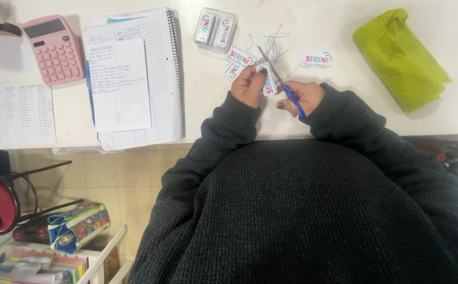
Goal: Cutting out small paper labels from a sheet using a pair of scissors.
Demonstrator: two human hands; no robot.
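A white surface (313,121) carries everything. At its left lie a pink calculator (54,48), a printed list sheet (21,115) and a spiral notebook (155,79) with a loose written page (118,87) on top. Near the middle sit a clear plastic box (215,30), several cut stickers (241,56), one more sticker (316,59) apart, and thin paper trimmings (274,44). A green cloth (400,60) lies at the right.

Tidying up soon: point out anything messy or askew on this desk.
Thin paper offcuts lie scattered on the table above the scissors. Cut labels sit loose at mixed angles, one apart to the right. Nothing looks damaged.
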